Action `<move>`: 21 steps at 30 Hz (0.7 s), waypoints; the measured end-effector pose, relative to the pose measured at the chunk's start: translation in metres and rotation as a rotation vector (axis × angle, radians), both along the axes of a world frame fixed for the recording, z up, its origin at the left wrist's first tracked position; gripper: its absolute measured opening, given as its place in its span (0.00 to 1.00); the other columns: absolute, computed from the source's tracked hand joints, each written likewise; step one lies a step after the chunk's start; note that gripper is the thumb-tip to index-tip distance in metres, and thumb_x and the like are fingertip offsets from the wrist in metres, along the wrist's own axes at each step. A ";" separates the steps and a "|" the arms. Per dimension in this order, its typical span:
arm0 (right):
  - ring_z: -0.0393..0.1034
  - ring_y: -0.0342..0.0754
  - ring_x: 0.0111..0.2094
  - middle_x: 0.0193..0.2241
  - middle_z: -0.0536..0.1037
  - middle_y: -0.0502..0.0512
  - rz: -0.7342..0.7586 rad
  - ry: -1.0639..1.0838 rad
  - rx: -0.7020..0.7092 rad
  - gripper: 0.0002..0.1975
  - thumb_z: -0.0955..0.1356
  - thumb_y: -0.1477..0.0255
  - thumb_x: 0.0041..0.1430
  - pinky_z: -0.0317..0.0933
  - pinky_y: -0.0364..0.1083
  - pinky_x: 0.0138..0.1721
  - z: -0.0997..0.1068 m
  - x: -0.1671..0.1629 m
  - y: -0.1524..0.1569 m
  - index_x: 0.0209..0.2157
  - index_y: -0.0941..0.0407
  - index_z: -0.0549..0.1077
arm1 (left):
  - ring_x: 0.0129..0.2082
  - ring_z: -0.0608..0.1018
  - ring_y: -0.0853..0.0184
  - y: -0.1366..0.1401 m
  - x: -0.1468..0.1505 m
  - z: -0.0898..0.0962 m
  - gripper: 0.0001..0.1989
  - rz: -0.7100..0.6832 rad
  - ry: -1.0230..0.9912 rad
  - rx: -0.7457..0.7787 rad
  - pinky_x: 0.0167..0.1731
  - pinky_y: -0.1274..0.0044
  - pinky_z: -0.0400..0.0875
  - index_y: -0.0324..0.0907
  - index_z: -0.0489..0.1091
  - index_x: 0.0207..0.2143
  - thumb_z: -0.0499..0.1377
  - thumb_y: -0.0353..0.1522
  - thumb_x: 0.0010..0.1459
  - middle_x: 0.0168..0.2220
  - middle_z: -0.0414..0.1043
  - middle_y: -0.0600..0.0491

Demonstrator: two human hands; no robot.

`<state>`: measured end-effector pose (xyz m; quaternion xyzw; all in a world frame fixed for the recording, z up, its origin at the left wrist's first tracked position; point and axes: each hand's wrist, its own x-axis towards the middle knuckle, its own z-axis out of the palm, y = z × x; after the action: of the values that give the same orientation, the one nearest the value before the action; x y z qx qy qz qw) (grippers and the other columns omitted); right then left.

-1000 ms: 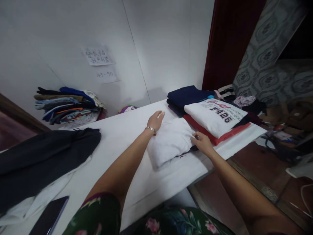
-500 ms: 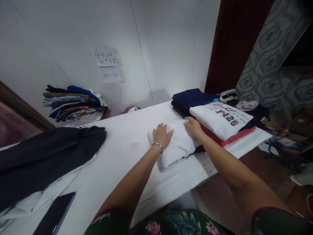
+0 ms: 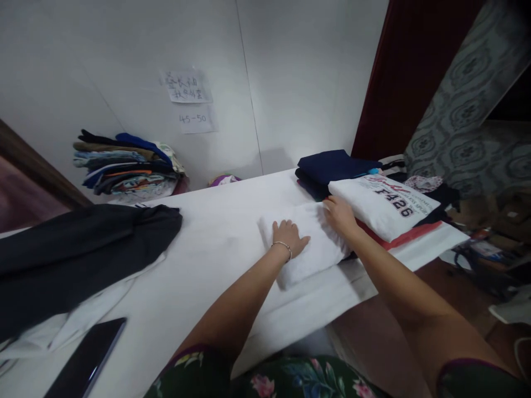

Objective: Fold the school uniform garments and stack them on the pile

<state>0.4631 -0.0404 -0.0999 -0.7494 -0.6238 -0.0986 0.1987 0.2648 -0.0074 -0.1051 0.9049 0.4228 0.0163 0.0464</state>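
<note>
A folded white garment (image 3: 311, 264) lies on the white table in front of me; its exact kind cannot be made out. My left hand (image 3: 287, 237) rests flat on the garment's left part, fingers apart, with a bracelet at the wrist. At the far right edge, the curled fingers of my right hand (image 3: 341, 216) grip the same cloth, which creases beneath them. Close to the right hand is a folded white printed shirt (image 3: 384, 205) on top of red cloth (image 3: 415, 235). Behind that sits a stack of folded navy clothes (image 3: 338, 165).
Dark trousers (image 3: 87, 254) lie over pale cloth on the left, near a phone (image 3: 85, 359). Against the wall rises a pile of folded clothes (image 3: 130, 166), below paper signs (image 3: 186, 88). The white table (image 3: 224, 237) has its near edge by my body.
The view has shifted slightly. My right fingers have curled over the garment's right edge, and the cloth there is more bunched. My left hand still presses on it.
</note>
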 end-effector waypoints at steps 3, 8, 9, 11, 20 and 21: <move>0.45 0.57 0.64 0.63 0.56 0.59 0.181 -0.047 -0.026 0.24 0.58 0.61 0.64 0.43 0.58 0.60 0.000 -0.009 0.019 0.59 0.55 0.62 | 0.61 0.57 0.52 -0.002 -0.001 -0.001 0.32 -0.005 -0.021 0.012 0.60 0.56 0.42 0.40 0.64 0.54 0.44 0.51 0.58 0.60 0.59 0.41; 0.43 0.58 0.65 0.64 0.54 0.58 0.142 0.147 -0.393 0.28 0.58 0.54 0.62 0.39 0.65 0.60 -0.032 -0.004 0.046 0.59 0.51 0.61 | 0.61 0.58 0.52 0.001 -0.002 -0.004 0.31 -0.018 -0.062 0.005 0.60 0.57 0.42 0.40 0.64 0.54 0.44 0.51 0.58 0.59 0.61 0.42; 0.42 0.57 0.65 0.65 0.53 0.57 0.135 0.199 -0.409 0.28 0.59 0.53 0.62 0.39 0.64 0.60 -0.036 -0.001 0.049 0.59 0.51 0.61 | 0.60 0.58 0.53 0.002 -0.002 -0.005 0.31 -0.019 -0.074 0.001 0.60 0.57 0.42 0.40 0.64 0.54 0.44 0.51 0.58 0.58 0.62 0.42; 0.41 0.56 0.66 0.65 0.52 0.57 0.145 0.276 -0.404 0.29 0.60 0.54 0.61 0.37 0.60 0.62 -0.038 0.005 0.052 0.60 0.52 0.61 | 0.61 0.59 0.54 0.004 -0.003 -0.006 0.30 -0.028 -0.121 -0.006 0.60 0.57 0.43 0.41 0.64 0.54 0.45 0.51 0.59 0.59 0.61 0.44; 0.50 0.56 0.63 0.63 0.56 0.64 -0.050 0.524 -0.337 0.35 0.62 0.56 0.61 0.41 0.49 0.63 -0.018 0.030 0.019 0.62 0.63 0.57 | 0.63 0.58 0.62 -0.007 -0.062 -0.030 0.34 0.501 -0.784 -0.321 0.60 0.72 0.56 0.38 0.50 0.62 0.53 0.45 0.59 0.65 0.51 0.44; 0.51 0.56 0.63 0.62 0.57 0.64 -0.071 0.560 -0.331 0.35 0.62 0.56 0.61 0.42 0.50 0.63 -0.017 0.032 0.012 0.62 0.63 0.57 | 0.61 0.62 0.61 -0.012 -0.068 -0.033 0.37 0.560 -0.857 -0.470 0.57 0.71 0.61 0.38 0.47 0.63 0.54 0.46 0.58 0.64 0.53 0.42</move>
<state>0.4950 -0.0288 -0.1172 -0.7909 -0.5261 0.2071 0.2343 0.1963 -0.0194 -0.1379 0.6359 0.5826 0.2995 0.4081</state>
